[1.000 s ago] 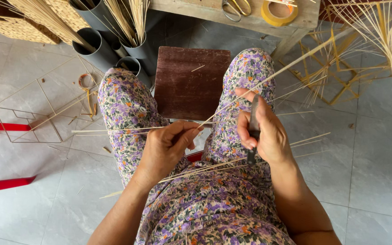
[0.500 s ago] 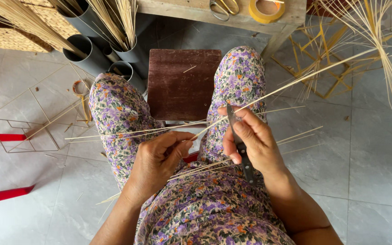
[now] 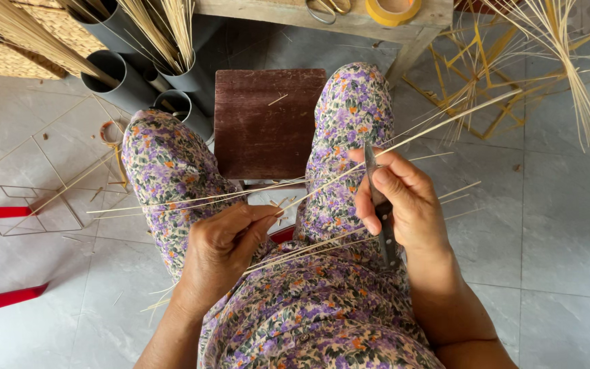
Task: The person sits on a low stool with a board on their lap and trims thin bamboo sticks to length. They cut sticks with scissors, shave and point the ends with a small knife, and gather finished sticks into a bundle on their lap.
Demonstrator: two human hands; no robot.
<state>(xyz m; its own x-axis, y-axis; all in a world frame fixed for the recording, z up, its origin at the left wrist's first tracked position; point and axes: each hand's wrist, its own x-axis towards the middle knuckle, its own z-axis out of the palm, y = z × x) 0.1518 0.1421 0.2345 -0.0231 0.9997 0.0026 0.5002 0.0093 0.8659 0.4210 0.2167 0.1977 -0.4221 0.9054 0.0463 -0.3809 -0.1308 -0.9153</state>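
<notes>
Bamboo strip [image 3: 404, 140], thin and pale, runs from the left hand [image 3: 223, 246], whose grip pinches its near end between thumb and fingers above the lap, up and right past the right hand [image 3: 401, 201], whose grip is clenched on a dark knife [image 3: 380, 219] with the blade against the strip. More loose strips [image 3: 192, 198] lie across the flowered knees, over a brown wooden stool [image 3: 268, 123]; grey tubes [image 3: 131, 85] holding sticks stand at upper left on the tiled floor [image 3: 568, 219].

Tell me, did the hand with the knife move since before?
Yes. The right hand with the knife slid from above the right knee toward the brown stool, closer to the left hand.
</notes>
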